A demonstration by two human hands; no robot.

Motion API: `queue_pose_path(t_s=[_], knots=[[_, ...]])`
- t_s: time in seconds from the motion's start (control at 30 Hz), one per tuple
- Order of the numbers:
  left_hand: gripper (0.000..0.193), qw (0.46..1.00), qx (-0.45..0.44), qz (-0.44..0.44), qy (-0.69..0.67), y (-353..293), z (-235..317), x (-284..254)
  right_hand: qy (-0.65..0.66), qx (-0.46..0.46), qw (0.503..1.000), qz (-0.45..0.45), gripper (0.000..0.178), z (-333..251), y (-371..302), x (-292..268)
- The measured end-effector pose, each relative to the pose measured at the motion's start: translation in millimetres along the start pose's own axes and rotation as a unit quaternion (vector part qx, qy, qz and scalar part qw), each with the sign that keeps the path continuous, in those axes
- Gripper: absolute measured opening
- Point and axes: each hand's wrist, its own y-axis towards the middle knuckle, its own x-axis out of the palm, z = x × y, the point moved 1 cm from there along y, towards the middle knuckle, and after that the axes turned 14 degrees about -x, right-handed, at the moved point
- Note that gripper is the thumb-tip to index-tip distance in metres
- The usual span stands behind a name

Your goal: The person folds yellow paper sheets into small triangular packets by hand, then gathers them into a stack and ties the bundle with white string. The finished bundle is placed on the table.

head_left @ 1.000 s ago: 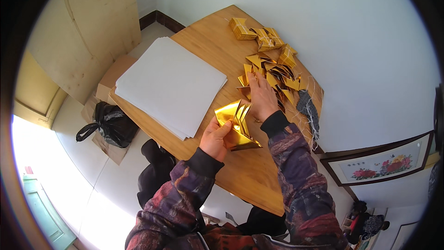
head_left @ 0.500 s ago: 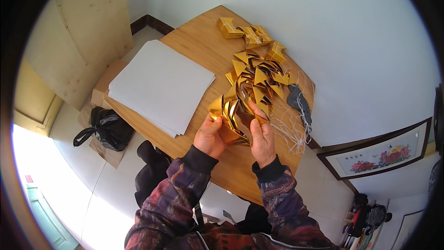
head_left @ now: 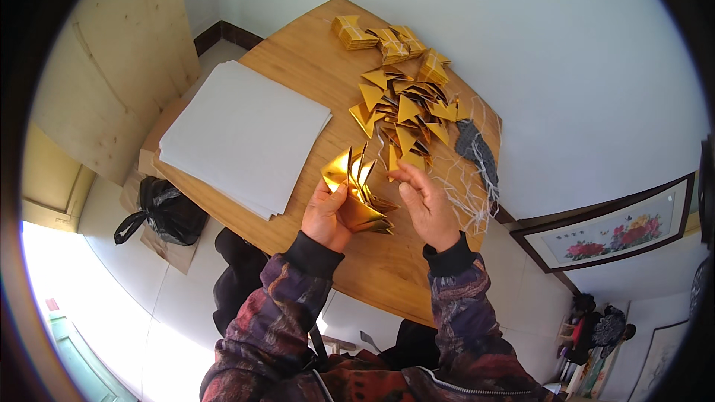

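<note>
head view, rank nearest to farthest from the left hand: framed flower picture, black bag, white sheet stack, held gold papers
1. Held gold papers: in the left hand
2. White sheet stack: on the table, ahead and left
3. Black bag: past the table's left edge
4. Framed flower picture: far right side

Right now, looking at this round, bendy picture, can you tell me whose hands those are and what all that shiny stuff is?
There's no robot here, just a person's two bare hands. The picture comes from a wide fisheye camera on that person's head, looking down, so straight edges look bent. On the wooden table are a stack of white sheets, a loose pile of folded gold pieces, small gold bundles, pale strings and a grey cloth-like thing. The left hand holds a few more shiny gold folds. The right hand is beside them, its fingers slightly apart, with nothing clearly in its grip.
</note>
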Motion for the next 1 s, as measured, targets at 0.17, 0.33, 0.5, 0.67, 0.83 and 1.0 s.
queue_pose_path(t_s=[0.17, 0.33, 0.5, 0.67, 0.83, 1.0], knots=[[0.027, 1.000, -0.007, 0.023, -0.004, 0.4, 2.0, -2.2, -0.475, -0.104, 0.874, 0.030, 0.044, 45.7, 22.4, 2.9], [0.029, 1.000, -0.009, -0.001, 0.009, -0.9, 2.8, -2.3, -0.450, -0.123, 0.880, 0.085, 0.024, 67.0, 29.0, 1.6], [0.030, 0.998, -0.035, -0.049, 0.001, -1.4, 2.0, -1.9, -0.415, -0.134, 0.890, 0.136, 0.018, 27.8, 25.4, -26.1], [0.038, 0.996, -0.020, -0.073, 0.042, 1.4, -4.9, -1.5, -0.206, -0.040, 0.977, 0.049, 0.023, -18.5, 8.3, -14.8], [0.041, 0.996, 0.019, -0.046, 0.074, 0.0, -10.2, 2.1, -0.059, -0.080, 0.995, -0.007, 0.026, -22.2, 0.5, 26.4], [0.038, 0.996, 0.023, -0.039, 0.073, -3.7, -7.6, 6.1, -0.001, -0.046, 0.997, -0.058, 0.024, -4.0, 8.3, 2.4]])
